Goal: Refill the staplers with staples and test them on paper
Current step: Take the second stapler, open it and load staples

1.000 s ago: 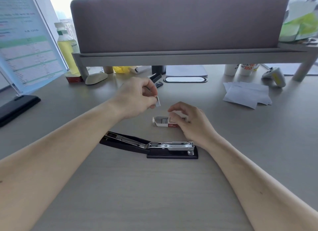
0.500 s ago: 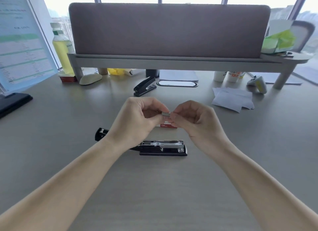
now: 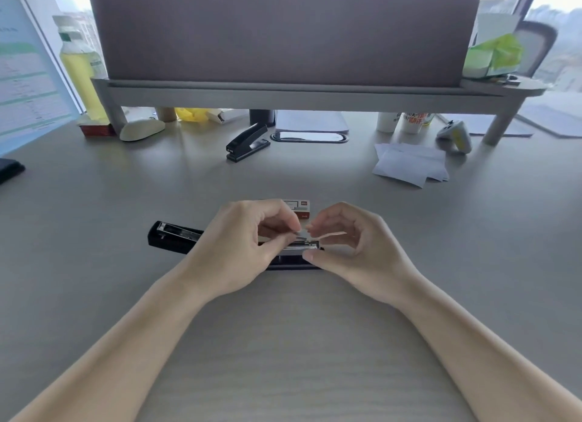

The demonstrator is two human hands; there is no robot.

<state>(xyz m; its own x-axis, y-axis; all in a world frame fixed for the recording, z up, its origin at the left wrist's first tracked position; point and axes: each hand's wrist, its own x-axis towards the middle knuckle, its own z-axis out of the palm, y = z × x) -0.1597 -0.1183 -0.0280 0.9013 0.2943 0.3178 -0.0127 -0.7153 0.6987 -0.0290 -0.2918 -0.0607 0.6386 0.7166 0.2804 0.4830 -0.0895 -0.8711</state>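
1. Half a second ago both hands pinched the staple strip (image 3: 300, 238) between them in the air. They have since sunk onto the open stapler (image 3: 176, 240), and the right fingers have let the strip go.
2. The left hand (image 3: 248, 248) pinches the strip between thumb and forefinger. The right hand (image 3: 359, 248) is loosely curled and holds nothing, with its thumb tip by the stapler's front end.
3. The stapler lies under both hands, its folded-back top sticking out past the left hand. The staple box (image 3: 302, 209) sits just beyond the fingertips. A second stapler (image 3: 247, 141) and the paper sheets (image 3: 409, 166) lie well beyond the hands.
4. The left hand hides the stapler's middle. The strip is small and blurred, so I cannot tell whether it sits in the channel.
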